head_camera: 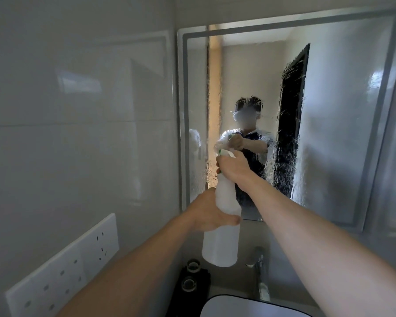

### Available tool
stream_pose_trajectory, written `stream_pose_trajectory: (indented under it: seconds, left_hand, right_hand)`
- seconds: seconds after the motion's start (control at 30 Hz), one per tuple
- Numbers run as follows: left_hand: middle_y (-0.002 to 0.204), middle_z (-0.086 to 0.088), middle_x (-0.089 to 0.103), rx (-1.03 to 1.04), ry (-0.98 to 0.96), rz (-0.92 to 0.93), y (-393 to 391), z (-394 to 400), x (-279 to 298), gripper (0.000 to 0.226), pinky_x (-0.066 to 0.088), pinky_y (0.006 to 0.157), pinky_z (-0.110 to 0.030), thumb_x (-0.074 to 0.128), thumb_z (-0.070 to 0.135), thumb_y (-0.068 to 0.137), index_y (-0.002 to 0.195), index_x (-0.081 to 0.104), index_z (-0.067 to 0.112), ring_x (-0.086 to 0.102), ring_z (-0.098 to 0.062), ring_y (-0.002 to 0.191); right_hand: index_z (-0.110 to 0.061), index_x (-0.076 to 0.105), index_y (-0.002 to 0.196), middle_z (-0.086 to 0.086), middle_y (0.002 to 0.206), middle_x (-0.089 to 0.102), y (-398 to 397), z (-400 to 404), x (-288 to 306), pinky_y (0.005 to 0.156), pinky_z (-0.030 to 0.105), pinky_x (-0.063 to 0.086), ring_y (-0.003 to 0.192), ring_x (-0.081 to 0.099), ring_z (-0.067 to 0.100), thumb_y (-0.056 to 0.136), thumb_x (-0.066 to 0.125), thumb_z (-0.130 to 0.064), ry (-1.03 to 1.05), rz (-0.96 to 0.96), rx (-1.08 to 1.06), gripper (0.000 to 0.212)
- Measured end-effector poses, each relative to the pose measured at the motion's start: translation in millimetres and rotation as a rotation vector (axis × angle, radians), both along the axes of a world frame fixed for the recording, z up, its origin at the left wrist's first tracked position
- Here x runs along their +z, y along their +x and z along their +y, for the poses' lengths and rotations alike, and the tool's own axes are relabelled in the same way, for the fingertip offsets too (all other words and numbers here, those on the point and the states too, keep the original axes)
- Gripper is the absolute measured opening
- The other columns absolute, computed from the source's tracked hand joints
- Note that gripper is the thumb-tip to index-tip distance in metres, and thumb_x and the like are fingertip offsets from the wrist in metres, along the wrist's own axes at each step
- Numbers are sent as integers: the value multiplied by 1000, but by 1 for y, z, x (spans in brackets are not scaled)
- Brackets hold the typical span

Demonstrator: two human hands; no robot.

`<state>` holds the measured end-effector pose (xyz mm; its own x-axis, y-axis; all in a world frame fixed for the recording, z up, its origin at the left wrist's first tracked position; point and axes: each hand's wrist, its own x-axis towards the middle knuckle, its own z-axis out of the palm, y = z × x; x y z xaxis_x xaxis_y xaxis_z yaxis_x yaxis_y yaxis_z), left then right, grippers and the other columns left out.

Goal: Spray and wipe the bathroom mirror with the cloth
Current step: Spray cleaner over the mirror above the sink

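Your two forearms bare to the elbow, no sleeves, watch or rings showing, your left hand (212, 213) and right hand (232, 167) ungloved.

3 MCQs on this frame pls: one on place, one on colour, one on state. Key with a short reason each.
1. Where does the left hand grip the spray bottle?
A. the trigger head
B. the middle of the body
C. the base

2. What colour is the wall socket panel?
A. black
B. white
C. green

3. What state is the mirror glass in?
A. dry and clear
B. cracked
C. wet with running droplets

Key: 1 B, its fingers wrap the body while the right hand holds the trigger head; 2 B, the panel on the left wall is white; 3 C, streaks of liquid blur the reflection.
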<state>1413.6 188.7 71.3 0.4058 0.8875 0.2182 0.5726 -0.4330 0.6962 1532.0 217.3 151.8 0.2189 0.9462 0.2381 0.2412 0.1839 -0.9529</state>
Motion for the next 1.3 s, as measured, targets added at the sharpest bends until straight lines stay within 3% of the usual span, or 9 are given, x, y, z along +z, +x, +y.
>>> stream_pose_trajectory:
  seconds: [0.13,0.23,0.33,0.43,0.63,0.73,0.93,1.13,1.3]
  left_hand:
    - [102,10,68,-20,69,1,-3,2,19,59,60,81,-35,90,48,60,107,58,33,67,-10,95]
    - [99,9,69,-13,117,-7,-6,5,33,54,59,75,-33,90,47,60,102,59,32,68,-11,92]
    - [96,8,71,-25,139,-6,-5,5,42,52,59,73,-33,87,51,60,100,62,29,70,-11,89]
    - [96,8,73,-40,136,-22,-3,0,48,50,59,75,-31,86,50,61,100,64,28,70,-10,90]
    - [93,8,71,-42,156,-53,-2,1,56,41,56,72,-29,89,41,67,95,62,29,69,-10,86]
    - [96,8,70,-10,194,-23,-2,6,64,55,62,77,-40,85,56,57,99,60,32,70,-13,88]
    - [100,11,68,61,208,-8,-2,9,72,73,62,81,-44,82,68,48,108,57,34,69,-13,91]
    - [103,11,67,58,195,-4,-1,2,69,73,61,85,-45,81,67,48,109,55,35,68,-12,94]
    - [104,14,66,51,245,-28,0,1,90,66,60,86,-41,86,56,60,113,55,34,66,-10,95]
  right_hand:
    - [-11,67,87,5,74,68,1,-1,13,68,33,54,66,63,18,90,59,-12,85,83,-31,10]
    - [-10,68,74,6,69,70,4,0,28,65,30,53,64,64,18,87,62,-12,103,68,-35,15]
    - [0,71,95,11,84,75,3,1,41,54,23,51,60,64,14,84,61,-16,89,24,-22,22]
    - [0,64,120,14,96,73,0,1,49,59,29,54,66,67,20,83,60,-22,65,-28,-12,43]
    - [-2,65,122,11,103,74,2,2,62,84,44,63,90,73,26,65,57,-33,75,-68,-1,65]
    - [-4,70,108,10,93,77,6,4,68,84,48,63,86,75,26,66,60,-32,137,-51,-4,51]
    - [-11,73,90,11,87,77,5,4,77,83,52,63,84,76,30,71,59,-34,175,-40,-28,34]
    - [-18,66,98,9,93,77,2,4,71,87,50,62,91,75,30,66,59,-41,180,-49,4,40]
    - [-8,66,80,7,79,75,2,-9,95,80,45,61,73,70,26,84,61,-21,243,-37,23,14]
